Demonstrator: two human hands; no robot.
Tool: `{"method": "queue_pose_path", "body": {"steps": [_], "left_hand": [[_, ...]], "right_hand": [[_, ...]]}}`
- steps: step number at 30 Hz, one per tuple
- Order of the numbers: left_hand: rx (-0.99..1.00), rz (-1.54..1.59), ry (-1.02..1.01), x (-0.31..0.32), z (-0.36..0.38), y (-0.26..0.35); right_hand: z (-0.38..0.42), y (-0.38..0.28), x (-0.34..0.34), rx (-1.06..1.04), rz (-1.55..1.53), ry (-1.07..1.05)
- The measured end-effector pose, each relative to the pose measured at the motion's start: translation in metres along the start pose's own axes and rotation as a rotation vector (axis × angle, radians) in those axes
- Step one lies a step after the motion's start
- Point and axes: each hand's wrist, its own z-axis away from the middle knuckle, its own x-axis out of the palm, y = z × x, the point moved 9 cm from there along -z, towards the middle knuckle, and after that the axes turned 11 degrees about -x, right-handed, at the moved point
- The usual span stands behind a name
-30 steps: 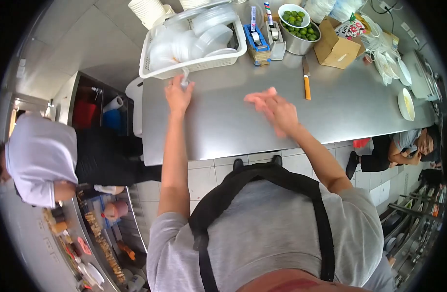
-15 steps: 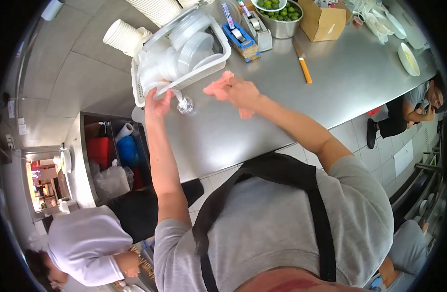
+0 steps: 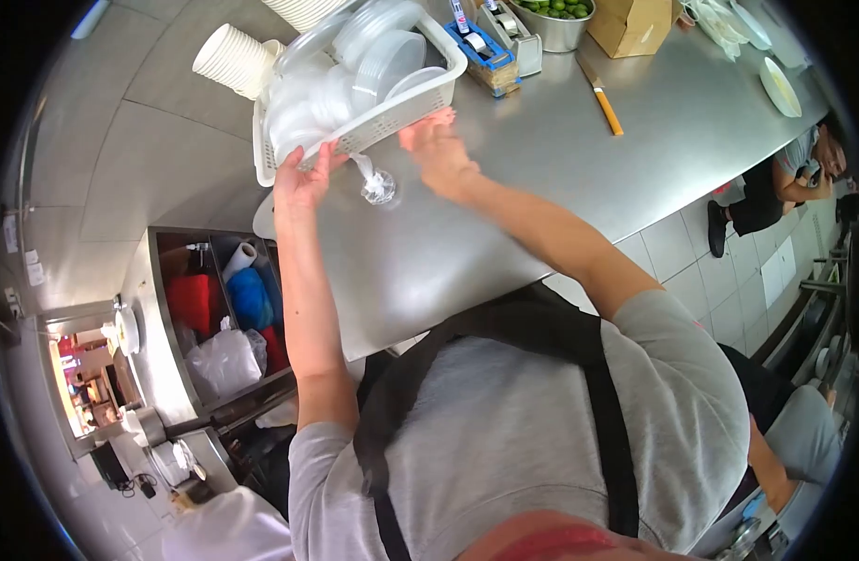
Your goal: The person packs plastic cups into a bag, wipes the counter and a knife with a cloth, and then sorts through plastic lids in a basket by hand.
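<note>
My left hand [image 3: 303,182] grips the near left edge of a white plastic basket [image 3: 378,126], thumb and fingers at its rim. Clear plastic lids and bowls [image 3: 354,79] fill the basket. In my right hand [image 3: 441,161], blurred by motion, is a pink cloth [image 3: 434,122], pressed close to the basket's near wall and mostly covered by my fingers. Between my hands a small knotted clear plastic bag [image 3: 378,187] lies on the steel table [image 3: 541,182]; its contents are hard to make out.
Behind the basket stand stacked paper cups [image 3: 231,61]. To the right are tape dispensers [image 3: 490,51], an orange-handled knife [image 3: 605,103], a pot of green limes [image 3: 560,28], a cardboard box [image 3: 630,26] and a white bowl [image 3: 780,89]. A person [image 3: 775,187] sits beyond the table.
My right hand has moved the pink cloth across the table to the basket's near side. The basket has shifted slightly back with my left hand on it. The camera view has turned a little.
</note>
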Motion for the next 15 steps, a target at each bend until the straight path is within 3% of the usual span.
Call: {"method": "queue_pose_path", "body": {"steps": [2,6,8,9,11,13,15], "left_hand": [[-0.008,0.001,-0.024,0.002,-0.001,0.003],[-0.064,-0.015,-0.049,-0.005,-0.008,0.001],[-0.059,0.013,-0.054,-0.012,-0.012,0.003],[-0.079,0.013,-0.06,-0.016,-0.014,0.002],[-0.057,-0.057,-0.083,-0.026,-0.02,0.004],[0.019,-0.147,-0.198,-0.03,-0.014,-0.005],[0.32,-0.565,0.044,-0.055,-0.003,-0.002]], "right_hand": [[-0.016,-0.032,0.012,-0.181,0.312,-0.266],[-0.009,-0.028,-0.014,-0.22,0.264,-0.121],[0.006,-0.013,-0.026,-0.218,-0.329,0.106],[0.016,-0.004,-0.017,-0.204,-0.319,0.094],[0.05,0.006,-0.023,-0.336,-0.376,0.297],[0.097,0.025,-0.022,-0.35,-0.481,0.134],[0.151,0.045,-0.026,-0.381,-0.506,0.09]]}}
